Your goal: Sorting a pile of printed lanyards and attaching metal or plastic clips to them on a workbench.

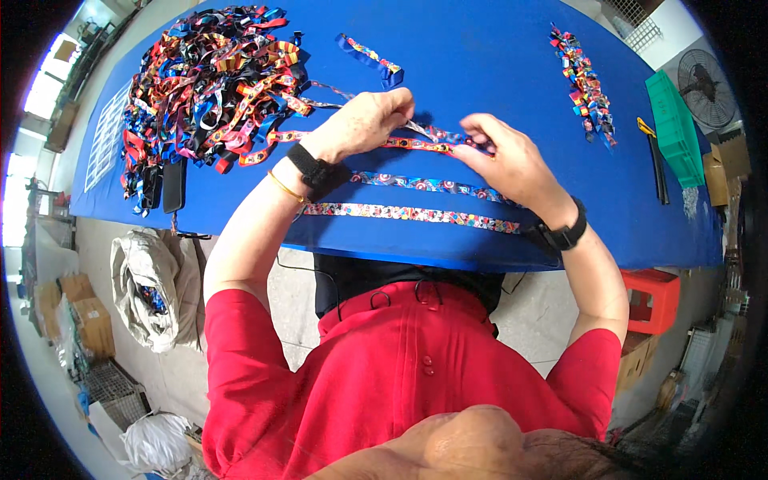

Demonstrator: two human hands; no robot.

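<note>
In the head view, your two hands are over the blue table [488, 52], with four patterned straps in front of you. The first, a blue-and-grey strap [436, 133], is between your hands: your left hand [364, 122] has its fingers pinched on it, while your right hand [516, 164] curls its fingers and thumb around the far end, though you cannot tell from here whether they grip it. The other three lie roughly side by side, running left to right: one red-orange strap [418, 145] just below your fingers, one blue strap [424, 184] nearer you, and one white multicoloured strap [412, 214] nearest your body. One folded strap [372, 58] lies alone beyond your left hand. To your left is one big tangled heap [216, 88] of straps, too mixed to count; well off to your right lies one long, narrow bundle [582, 86] of them. At the table's right side you have one green crate [674, 128] and one black tool [660, 164] with a yellow end. On the floor are one red stool [652, 300] to your right and one pale sack [156, 288] to your left.
</note>
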